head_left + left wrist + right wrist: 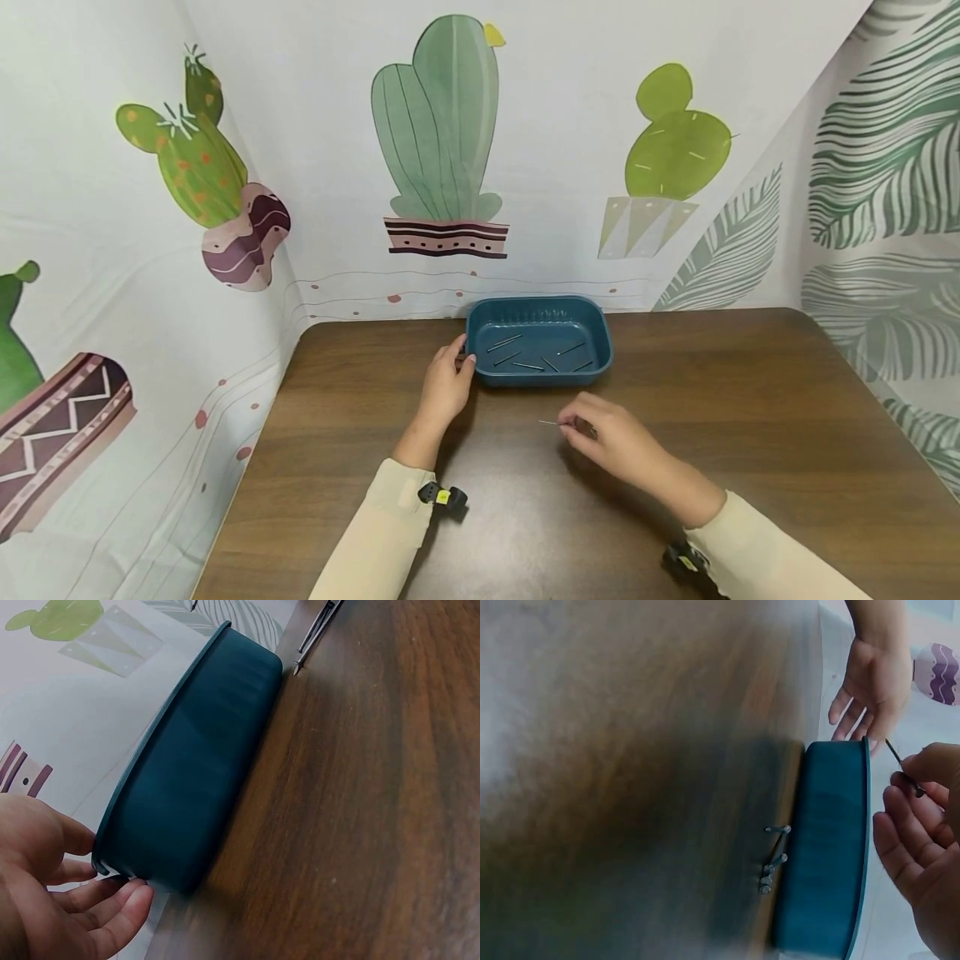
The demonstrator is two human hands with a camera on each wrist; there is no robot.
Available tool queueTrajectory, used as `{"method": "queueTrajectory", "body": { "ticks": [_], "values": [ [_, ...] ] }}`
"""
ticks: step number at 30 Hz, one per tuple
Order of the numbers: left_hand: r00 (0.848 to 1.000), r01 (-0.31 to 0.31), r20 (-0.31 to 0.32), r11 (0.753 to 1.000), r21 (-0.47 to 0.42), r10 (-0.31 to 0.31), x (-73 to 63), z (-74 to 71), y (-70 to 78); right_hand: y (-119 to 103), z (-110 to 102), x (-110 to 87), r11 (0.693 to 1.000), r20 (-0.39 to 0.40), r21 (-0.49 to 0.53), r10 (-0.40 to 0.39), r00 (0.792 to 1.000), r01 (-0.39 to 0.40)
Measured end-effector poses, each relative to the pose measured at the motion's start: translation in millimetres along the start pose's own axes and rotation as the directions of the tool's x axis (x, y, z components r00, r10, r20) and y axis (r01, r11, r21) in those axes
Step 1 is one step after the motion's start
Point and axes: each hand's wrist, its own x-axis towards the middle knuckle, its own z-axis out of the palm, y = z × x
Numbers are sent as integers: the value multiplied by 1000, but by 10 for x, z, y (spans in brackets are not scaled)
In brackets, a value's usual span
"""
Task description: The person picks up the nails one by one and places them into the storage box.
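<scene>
- I have the right hand (609, 435) pinching a nail (548, 422) above the worktop (360, 400), near the tray (540, 380).
- Left hand (447, 383), fingers apart, touches the tray.
- Nail: probably light, stiff, slippery; I'd pinch one end.

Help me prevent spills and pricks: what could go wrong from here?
The thin grey metal nail might slip, since the right hand pinches it near its head.
The small grey metal nails loose on the brown wood-grain table might prick a finger or get knocked.
The blue rectangular plastic-looking tray might slide if the left hand at its rim jerks, jostling the nails inside.
</scene>
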Motion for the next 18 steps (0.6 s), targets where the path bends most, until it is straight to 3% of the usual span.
{"method": "queueTrajectory", "body": {
  "ticks": [9, 18],
  "values": [
    [1000, 11, 1, 1000, 3, -12, -16, 1, 4, 126, -17, 130, 997, -135, 77, 2, 991, 9],
    [1000, -2, -6, 1000, 3, 2, -2, 3, -2, 188, -68, 269, 994, -186, 106, 4, 983, 16]
  ]
}}
